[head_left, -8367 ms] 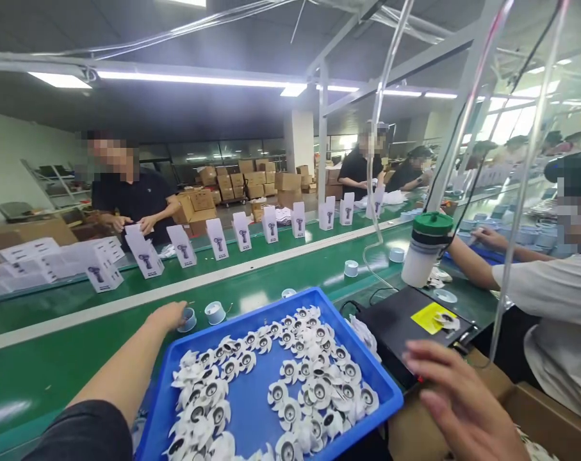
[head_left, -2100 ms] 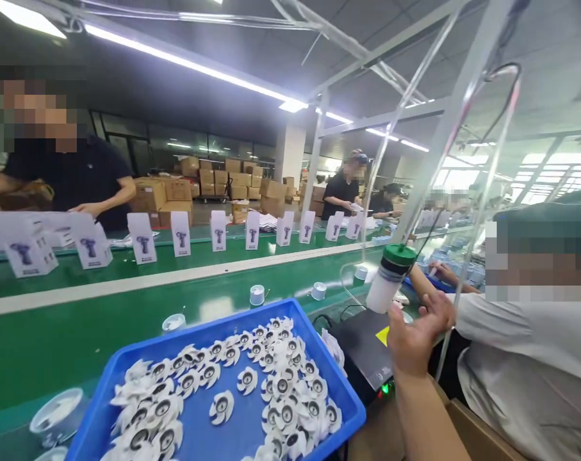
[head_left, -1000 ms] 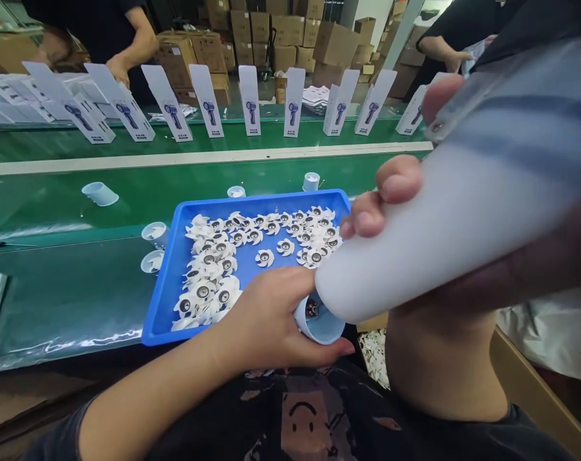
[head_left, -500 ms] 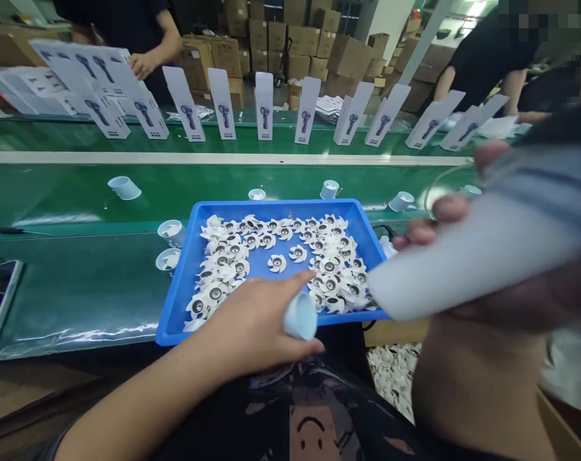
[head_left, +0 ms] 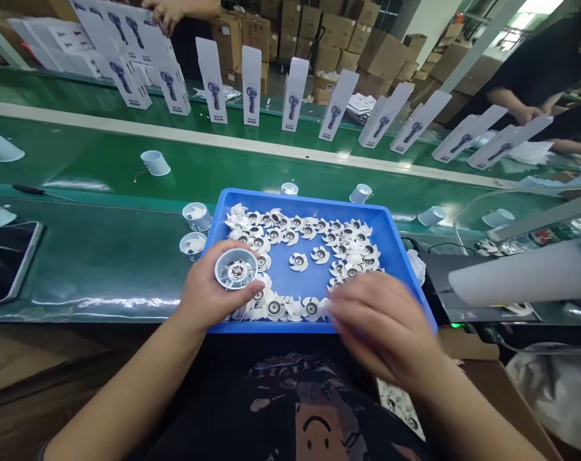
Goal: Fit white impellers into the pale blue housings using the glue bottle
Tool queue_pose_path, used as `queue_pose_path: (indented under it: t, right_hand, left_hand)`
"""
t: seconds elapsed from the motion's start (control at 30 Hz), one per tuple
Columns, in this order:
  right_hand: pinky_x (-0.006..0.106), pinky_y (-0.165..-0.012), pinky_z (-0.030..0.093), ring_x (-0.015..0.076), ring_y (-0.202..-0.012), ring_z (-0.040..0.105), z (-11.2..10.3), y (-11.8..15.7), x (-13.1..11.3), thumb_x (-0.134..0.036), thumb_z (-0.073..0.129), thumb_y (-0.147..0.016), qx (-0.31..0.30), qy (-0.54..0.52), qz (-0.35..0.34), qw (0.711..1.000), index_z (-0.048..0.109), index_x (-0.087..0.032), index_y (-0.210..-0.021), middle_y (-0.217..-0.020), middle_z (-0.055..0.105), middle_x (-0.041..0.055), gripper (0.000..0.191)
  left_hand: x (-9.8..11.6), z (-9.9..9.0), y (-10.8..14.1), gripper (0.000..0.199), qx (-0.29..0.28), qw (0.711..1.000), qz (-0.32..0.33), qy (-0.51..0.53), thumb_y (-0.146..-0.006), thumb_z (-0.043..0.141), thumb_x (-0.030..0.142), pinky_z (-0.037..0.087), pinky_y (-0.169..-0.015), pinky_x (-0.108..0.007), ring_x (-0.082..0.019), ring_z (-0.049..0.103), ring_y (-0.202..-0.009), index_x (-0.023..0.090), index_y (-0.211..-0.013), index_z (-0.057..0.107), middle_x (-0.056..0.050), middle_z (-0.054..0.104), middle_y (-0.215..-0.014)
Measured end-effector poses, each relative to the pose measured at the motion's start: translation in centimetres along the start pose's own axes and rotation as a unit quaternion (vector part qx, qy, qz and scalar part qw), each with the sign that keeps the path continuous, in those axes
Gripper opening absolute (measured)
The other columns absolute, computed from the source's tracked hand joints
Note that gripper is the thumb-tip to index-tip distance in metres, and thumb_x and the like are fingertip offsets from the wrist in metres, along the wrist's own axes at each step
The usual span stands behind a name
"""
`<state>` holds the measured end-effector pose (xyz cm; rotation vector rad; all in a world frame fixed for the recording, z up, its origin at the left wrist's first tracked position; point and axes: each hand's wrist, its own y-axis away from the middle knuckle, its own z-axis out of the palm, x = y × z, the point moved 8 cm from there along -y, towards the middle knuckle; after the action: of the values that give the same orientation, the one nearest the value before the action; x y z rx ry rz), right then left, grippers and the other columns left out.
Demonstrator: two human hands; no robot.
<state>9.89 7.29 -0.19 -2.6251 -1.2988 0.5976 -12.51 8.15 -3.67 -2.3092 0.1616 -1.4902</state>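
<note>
My left hand [head_left: 206, 288] grips a pale blue cup-shaped fan housing [head_left: 236, 269], its open end facing up toward me with a round metal motor part showing inside. The housing is over the left side of a blue tray [head_left: 410, 275]. Many white fan impellers [head_left: 273, 307] with dark round centres lie along the tray's sides, and two white impellers [head_left: 298, 261] sit apart in its middle. Above the tray's right front part, my right hand [head_left: 381, 323] is smeared by motion, its fingers bent near the impellers; whether they hold anything is not visible.
Left of the tray stand two cups with white impellers [head_left: 194, 243]. More pale blue cups [head_left: 155, 162] are spread along the green conveyor [head_left: 93, 141]. White printed boxes [head_left: 293, 96] line its far side. A white tube-shaped thing [head_left: 515, 278] juts in at right. Two other people work opposite.
My left hand has moved left and turned the housing upright. My right hand has come from the white tube-shaped thing at right to the tray. The view has tilted.
</note>
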Motion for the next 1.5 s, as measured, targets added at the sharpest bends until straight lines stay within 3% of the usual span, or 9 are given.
queue_pose_path:
  t: [0.17, 0.5, 0.6, 0.73, 0.87, 1.0, 1.23, 1.4, 1.5]
  right_hand:
    - [0.035, -0.079, 0.053, 0.022, -0.089, 0.065, 8.4, -3.2, 1.3, -0.02, 0.073, -0.086, -0.277, 0.009, 0.056, 0.959, 0.069, -0.018, -0.104, -0.096, 0.068, 0.0054, 0.019]
    - [0.039, -0.086, 0.054, 0.018, -0.089, 0.063, 9.6, -3.1, 2.5, -0.034, 0.068, -0.093, -0.379, 0.029, 0.231, 0.895, 0.065, -0.015, -0.102, -0.098, 0.065, 0.0044, 0.022]
    - [0.037, -0.083, 0.055, 0.0164, -0.083, 0.063, 10.2, -2.8, 3.2, -0.035, 0.07, -0.091, -0.355, -0.018, 0.275, 0.893, 0.065, -0.014, -0.095, -0.091, 0.064, 0.0027, 0.021]
    - [0.034, -0.076, 0.054, 0.0151, -0.076, 0.061, 8.8, -2.7, 4.3, -0.028, 0.069, -0.089, -0.222, -0.12, 0.312, 0.916, 0.062, -0.014, -0.096, -0.087, 0.063, 0.0021, 0.017]
    - [0.029, -0.063, 0.053, 0.0154, -0.073, 0.066, 5.9, -3.1, 3.4, -0.039, 0.053, -0.092, -0.086, -0.294, 0.268, 0.914, 0.053, -0.016, -0.113, -0.095, 0.065, 0.0076, 0.031]
    - [0.026, -0.053, 0.048, 0.014, -0.062, 0.061, 3.2, -3.8, 0.2, -0.048, 0.052, -0.087, -0.011, -0.387, 0.197, 0.901, 0.056, -0.018, -0.108, -0.085, 0.065, 0.0051, 0.036]
    - [0.031, -0.069, 0.048, 0.0155, -0.075, 0.058, 0.3, -5.1, -5.0, -0.01, 0.065, -0.083, 0.0, -0.11, 0.069, 0.991, 0.07, -0.019, -0.102, -0.096, 0.062, 0.0048, 0.022]
    - [0.029, -0.069, 0.049, 0.0167, -0.079, 0.057, 0.6, -6.5, -5.0, -0.014, 0.074, -0.083, -0.003, -0.084, 0.043, 0.996, 0.074, -0.02, -0.083, -0.087, 0.053, 0.0039, 0.006]
    - [0.033, -0.077, 0.053, 0.0176, -0.086, 0.06, 0.5, -6.5, -4.3, -0.018, 0.075, -0.084, 0.004, -0.115, 0.043, 0.992, 0.076, -0.022, -0.093, -0.1, 0.057, 0.0063, 0.01]
  left_hand:
    - [-0.6, -0.1, 0.2, 0.045, 0.005, 1.0, -0.023, 0.018, -0.068, 0.08, 0.045, 0.053, -0.085, -0.039, -0.025, 0.068, -0.088, 0.022, -0.102, 0.061, -0.004, 0.071, -0.096]
    - [-1.3, 0.4, 0.2, 0.053, -0.023, 0.997, -0.057, 0.047, -0.066, 0.08, 0.044, 0.052, -0.083, -0.039, -0.025, 0.067, -0.089, 0.023, -0.106, 0.052, -0.004, 0.067, -0.099]
    - [-1.3, 0.5, 0.3, 0.066, -0.004, 0.997, -0.052, 0.048, -0.063, 0.082, 0.04, 0.053, -0.079, -0.036, -0.022, 0.067, -0.087, 0.024, -0.114, 0.043, -0.002, 0.065, -0.099]
    - [-0.1, 0.9, 0.7, 0.054, -0.04, 0.998, -0.013, 0.044, -0.068, 0.081, 0.04, 0.054, -0.081, -0.036, -0.024, 0.068, -0.092, 0.024, -0.108, 0.048, -0.004, 0.068, -0.101]
    - [2.4, 0.8, 1.3, 0.044, -0.075, 0.994, 0.073, -0.039, -0.075, 0.078, 0.039, 0.051, -0.095, -0.043, -0.029, 0.066, -0.11, 0.024, -0.11, 0.057, -0.009, 0.069, -0.12]
    - [4.8, 1.5, 1.8, 0.031, -0.115, 0.975, 0.139, -0.129, -0.077, 0.07, 0.03, 0.053, -0.082, -0.041, -0.026, 0.069, -0.094, 0.022, -0.105, 0.058, -0.007, 0.072, -0.104]
    - [6.7, 2.7, 2.5, 0.026, -0.106, 0.951, 0.199, -0.213, -0.081, 0.06, 0.024, 0.052, -0.08, -0.041, -0.027, 0.067, -0.089, 0.02, -0.105, 0.052, -0.008, 0.07, -0.096]
    - [7.3, 2.4, 2.8, 0.02, -0.063, 0.953, 0.207, -0.214, -0.083, 0.055, 0.02, 0.053, -0.081, -0.037, -0.025, 0.066, -0.089, 0.02, -0.103, 0.05, -0.007, 0.069, -0.095]
    - [6.8, 1.9, 2.6, 0.023, -0.052, 0.958, 0.187, -0.212, -0.084, 0.058, 0.021, 0.053, -0.082, -0.036, -0.024, 0.066, -0.091, 0.02, -0.106, 0.05, -0.007, 0.069, -0.099]
